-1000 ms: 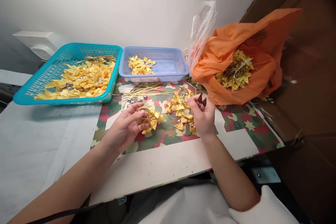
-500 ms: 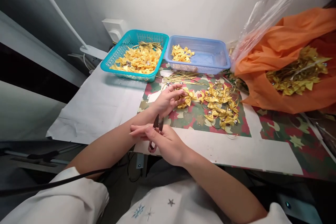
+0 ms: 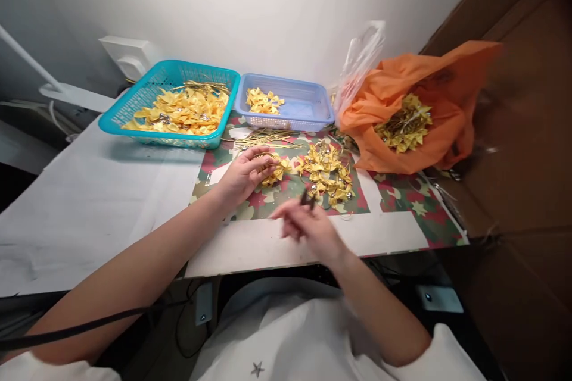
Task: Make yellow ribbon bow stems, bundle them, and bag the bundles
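Observation:
My left hand (image 3: pixel 247 175) is over the mat with its fingers loosely curved and apart. Nothing shows in its grasp. By its fingertips lies a small group of yellow fabric flowers (image 3: pixel 280 171), partly hidden behind the fingers. My right hand (image 3: pixel 308 225), smeared by motion, is above the white front strip. It holds a pair of pliers (image 3: pixel 306 197), whose dark jaws stick up past the fingers. Right of the small group is a larger pile of yellow flowers (image 3: pixel 325 169) with silver bells and thin gold stems.
Behind the mat (image 3: pixel 259 209), a teal basket (image 3: pixel 117 121) is full of yellow flowers. A blue basket (image 3: pixel 313 125) has a few. Gold wire stems (image 3: pixel 272 139) lie in front. An orange bag (image 3: pixel 366 110) with flowers stands right, near a cardboard box (image 3: pixel 527 190).
The view has swung to the right. My right hand has moved away from my left forearm to the right, with the pliers. My left hand remains by the small flower group.

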The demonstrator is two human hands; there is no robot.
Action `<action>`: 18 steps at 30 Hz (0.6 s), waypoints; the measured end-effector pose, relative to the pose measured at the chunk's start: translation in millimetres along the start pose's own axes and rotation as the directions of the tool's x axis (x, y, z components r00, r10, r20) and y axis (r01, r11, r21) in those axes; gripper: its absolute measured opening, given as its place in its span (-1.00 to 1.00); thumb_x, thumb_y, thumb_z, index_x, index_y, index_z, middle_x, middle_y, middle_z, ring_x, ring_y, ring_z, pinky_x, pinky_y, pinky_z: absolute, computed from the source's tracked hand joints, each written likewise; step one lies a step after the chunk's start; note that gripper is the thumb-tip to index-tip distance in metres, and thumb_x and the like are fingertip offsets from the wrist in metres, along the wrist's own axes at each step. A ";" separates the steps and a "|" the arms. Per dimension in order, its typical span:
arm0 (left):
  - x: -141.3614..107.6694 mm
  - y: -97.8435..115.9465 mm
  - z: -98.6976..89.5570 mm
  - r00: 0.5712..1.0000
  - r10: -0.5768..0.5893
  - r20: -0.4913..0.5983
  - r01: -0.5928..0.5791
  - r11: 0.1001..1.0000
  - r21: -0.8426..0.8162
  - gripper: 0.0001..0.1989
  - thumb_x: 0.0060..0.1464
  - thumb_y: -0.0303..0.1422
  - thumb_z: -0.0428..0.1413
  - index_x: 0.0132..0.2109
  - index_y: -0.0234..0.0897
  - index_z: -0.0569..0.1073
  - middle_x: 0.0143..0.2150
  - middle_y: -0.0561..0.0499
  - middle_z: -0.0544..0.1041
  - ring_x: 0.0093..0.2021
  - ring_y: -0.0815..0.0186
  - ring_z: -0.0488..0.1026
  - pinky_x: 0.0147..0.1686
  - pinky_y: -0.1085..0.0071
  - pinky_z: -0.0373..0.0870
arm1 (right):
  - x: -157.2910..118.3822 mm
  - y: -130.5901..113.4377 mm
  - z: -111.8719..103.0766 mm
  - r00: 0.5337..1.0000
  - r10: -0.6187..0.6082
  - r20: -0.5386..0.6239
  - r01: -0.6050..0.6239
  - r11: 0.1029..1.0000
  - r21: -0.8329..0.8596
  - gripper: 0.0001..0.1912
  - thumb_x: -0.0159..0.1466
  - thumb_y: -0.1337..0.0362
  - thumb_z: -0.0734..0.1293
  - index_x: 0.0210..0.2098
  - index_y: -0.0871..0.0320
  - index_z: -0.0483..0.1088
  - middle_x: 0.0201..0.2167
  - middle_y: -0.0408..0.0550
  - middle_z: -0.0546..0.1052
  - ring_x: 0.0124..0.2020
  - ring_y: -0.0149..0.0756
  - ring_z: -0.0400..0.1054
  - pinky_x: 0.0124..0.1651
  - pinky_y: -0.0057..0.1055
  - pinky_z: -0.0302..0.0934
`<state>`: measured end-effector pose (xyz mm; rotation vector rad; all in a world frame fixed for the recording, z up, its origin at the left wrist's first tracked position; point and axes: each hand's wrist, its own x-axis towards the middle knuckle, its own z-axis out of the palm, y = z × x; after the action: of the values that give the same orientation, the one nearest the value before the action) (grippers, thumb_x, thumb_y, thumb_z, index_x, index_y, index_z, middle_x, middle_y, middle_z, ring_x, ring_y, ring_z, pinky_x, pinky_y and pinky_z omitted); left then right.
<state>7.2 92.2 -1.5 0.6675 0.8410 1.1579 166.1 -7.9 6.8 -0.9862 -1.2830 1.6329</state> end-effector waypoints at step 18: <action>-6.8 -7.5 4.3 0.985 0.171 0.018 -0.166 0.922 0.350 -0.81 -0.17 -0.40 0.28 -0.29 -0.29 0.61 -0.31 -0.01 0.56 -0.44 0.42 0.40 -0.45 0.50 0.37 | -18.9 -10.9 -101.7 0.851 -0.258 -0.457 -0.250 0.566 -0.785 -0.73 0.23 0.11 0.27 -0.45 0.16 0.42 -0.68 -0.20 0.35 -0.62 -0.40 0.20 -0.53 -0.48 -0.01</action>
<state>13.5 83.4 -3.8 1.0445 1.0298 1.1769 268.4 10.7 1.4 -1.8447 -1.6435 0.5320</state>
